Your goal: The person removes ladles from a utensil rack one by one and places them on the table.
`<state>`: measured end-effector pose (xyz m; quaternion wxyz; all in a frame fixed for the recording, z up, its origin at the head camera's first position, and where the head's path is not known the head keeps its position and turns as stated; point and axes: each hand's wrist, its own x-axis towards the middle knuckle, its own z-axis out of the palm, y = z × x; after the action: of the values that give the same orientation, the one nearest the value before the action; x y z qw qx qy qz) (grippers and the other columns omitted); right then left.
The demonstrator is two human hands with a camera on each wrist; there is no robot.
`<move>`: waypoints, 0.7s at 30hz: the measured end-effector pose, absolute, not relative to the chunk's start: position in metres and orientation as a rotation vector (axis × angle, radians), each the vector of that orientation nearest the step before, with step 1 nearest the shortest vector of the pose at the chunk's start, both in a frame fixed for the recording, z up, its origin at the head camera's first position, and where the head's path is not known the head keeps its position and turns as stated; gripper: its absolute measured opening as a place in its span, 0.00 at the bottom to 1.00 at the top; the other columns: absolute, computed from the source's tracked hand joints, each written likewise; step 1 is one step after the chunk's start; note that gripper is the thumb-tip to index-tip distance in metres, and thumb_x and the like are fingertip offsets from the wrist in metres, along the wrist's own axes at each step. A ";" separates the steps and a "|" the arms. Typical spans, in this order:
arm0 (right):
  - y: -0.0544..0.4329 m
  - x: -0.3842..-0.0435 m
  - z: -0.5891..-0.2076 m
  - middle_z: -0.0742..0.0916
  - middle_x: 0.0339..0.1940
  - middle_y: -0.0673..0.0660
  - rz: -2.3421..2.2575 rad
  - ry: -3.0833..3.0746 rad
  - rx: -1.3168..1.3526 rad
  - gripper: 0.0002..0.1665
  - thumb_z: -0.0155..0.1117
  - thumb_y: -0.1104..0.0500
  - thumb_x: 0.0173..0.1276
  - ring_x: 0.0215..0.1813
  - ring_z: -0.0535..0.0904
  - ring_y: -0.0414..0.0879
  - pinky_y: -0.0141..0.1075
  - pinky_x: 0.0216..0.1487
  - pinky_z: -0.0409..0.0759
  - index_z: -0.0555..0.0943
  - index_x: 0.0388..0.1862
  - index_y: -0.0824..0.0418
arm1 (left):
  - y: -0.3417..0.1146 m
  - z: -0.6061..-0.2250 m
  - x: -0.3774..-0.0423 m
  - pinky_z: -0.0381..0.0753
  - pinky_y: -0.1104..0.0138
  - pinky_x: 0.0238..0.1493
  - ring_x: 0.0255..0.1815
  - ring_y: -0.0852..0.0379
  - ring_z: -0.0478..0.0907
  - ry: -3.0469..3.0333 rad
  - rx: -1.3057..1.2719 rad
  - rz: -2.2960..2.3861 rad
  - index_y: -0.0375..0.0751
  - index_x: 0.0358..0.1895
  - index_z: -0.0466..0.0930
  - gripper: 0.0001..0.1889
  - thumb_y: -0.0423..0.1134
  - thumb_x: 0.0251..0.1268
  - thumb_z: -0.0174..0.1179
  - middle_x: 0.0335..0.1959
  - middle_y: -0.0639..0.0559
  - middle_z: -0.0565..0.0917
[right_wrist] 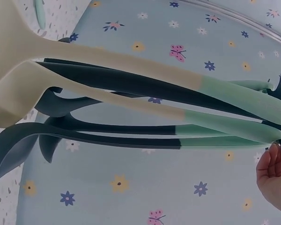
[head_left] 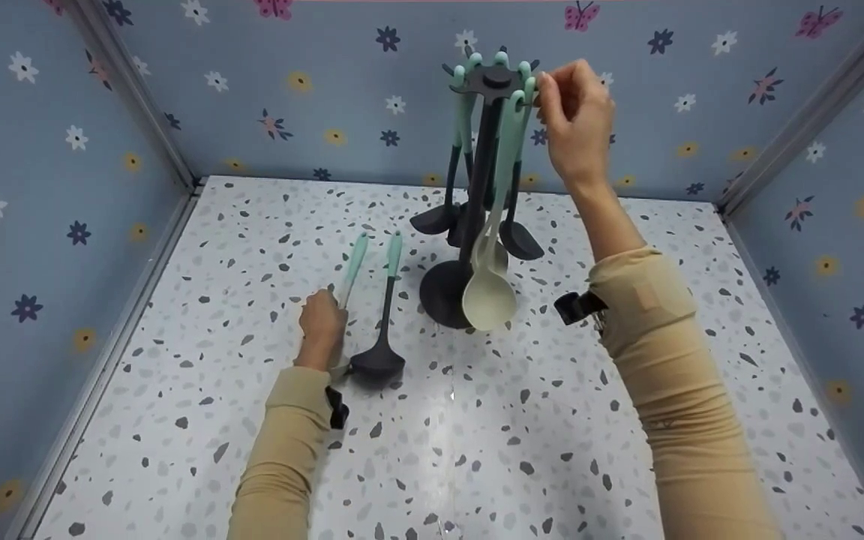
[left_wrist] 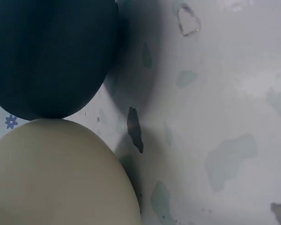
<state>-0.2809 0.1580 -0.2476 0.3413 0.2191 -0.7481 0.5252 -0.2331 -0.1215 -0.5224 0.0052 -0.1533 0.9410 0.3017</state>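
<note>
My left hand (head_left: 322,322) grips the shaft of a cream round-headed utensil (head_left: 355,261) with a mint handle, low over the table. Its rounded cream head (left_wrist: 61,173) fills the lower left of the left wrist view; my forearm mostly hides it in the head view. Just right of it lies a dark grey ladle (head_left: 378,361). At the top of a black utensil rack (head_left: 486,157), my right hand (head_left: 578,112) pinches the mint handle end of a cream spoon (right_wrist: 131,97) at a hook. Another cream spoon (head_left: 489,300) hangs in front of it.
Several dark utensils with mint handles, among them a dark turner (head_left: 520,240), hang around the rack. Its round black base (head_left: 443,296) stands on the speckled white table (head_left: 477,450). Flower-patterned blue panels (head_left: 372,90) enclose the back and both sides.
</note>
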 end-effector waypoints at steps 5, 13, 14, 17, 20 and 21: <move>0.158 -0.281 -0.248 0.78 0.22 0.51 1.396 -1.927 0.594 0.06 0.53 0.65 0.65 0.23 0.71 0.41 0.28 0.26 0.70 0.73 0.29 0.66 | -0.120 -0.519 -0.234 0.75 0.52 0.35 0.35 0.40 0.78 2.968 -0.457 0.972 0.24 0.36 0.76 0.11 0.32 0.54 0.57 0.34 0.33 0.79; 0.159 -0.279 -0.247 0.78 0.25 0.55 1.457 -1.964 0.547 0.05 0.54 0.65 0.65 0.25 0.71 0.41 0.27 0.29 0.70 0.75 0.30 0.65 | -0.111 -0.502 -0.237 0.74 0.53 0.40 0.40 0.41 0.76 2.985 -0.409 1.044 0.24 0.44 0.75 0.16 0.37 0.59 0.57 0.40 0.33 0.78; 0.160 -0.279 -0.247 0.78 0.24 0.53 1.439 -1.952 0.572 0.06 0.53 0.65 0.65 0.25 0.71 0.41 0.27 0.29 0.70 0.75 0.30 0.65 | -0.109 -0.498 -0.237 0.74 0.53 0.40 0.41 0.41 0.76 2.987 -0.400 1.063 0.24 0.44 0.75 0.16 0.37 0.59 0.57 0.40 0.34 0.78; 0.161 -0.279 -0.248 0.78 0.24 0.51 1.394 -1.926 0.641 0.06 0.53 0.65 0.65 0.24 0.71 0.41 0.27 0.29 0.70 0.76 0.30 0.65 | -0.102 -0.488 -0.238 0.74 0.55 0.40 0.40 0.43 0.77 3.021 -0.363 1.142 0.25 0.43 0.76 0.16 0.37 0.59 0.58 0.39 0.36 0.79; 0.164 -0.282 -0.250 0.78 0.24 0.50 1.394 -1.910 0.658 0.06 0.54 0.64 0.65 0.25 0.72 0.42 0.27 0.28 0.71 0.76 0.29 0.64 | -0.093 -0.476 -0.236 0.74 0.56 0.39 0.39 0.45 0.77 3.079 -0.293 1.252 0.26 0.41 0.77 0.15 0.37 0.58 0.59 0.37 0.37 0.79; 0.164 -0.282 -0.251 0.78 0.24 0.49 1.405 -1.907 0.659 0.06 0.54 0.64 0.65 0.25 0.72 0.42 0.28 0.28 0.71 0.76 0.29 0.64 | -0.090 -0.472 -0.236 0.74 0.57 0.38 0.38 0.45 0.77 3.100 -0.264 1.290 0.27 0.41 0.78 0.14 0.37 0.57 0.59 0.36 0.38 0.80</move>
<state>-0.2822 0.1638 -0.2505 0.3347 0.2527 -0.7309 0.5385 -0.2355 -0.0901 -0.4718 -0.1127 -0.0780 0.9146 0.3805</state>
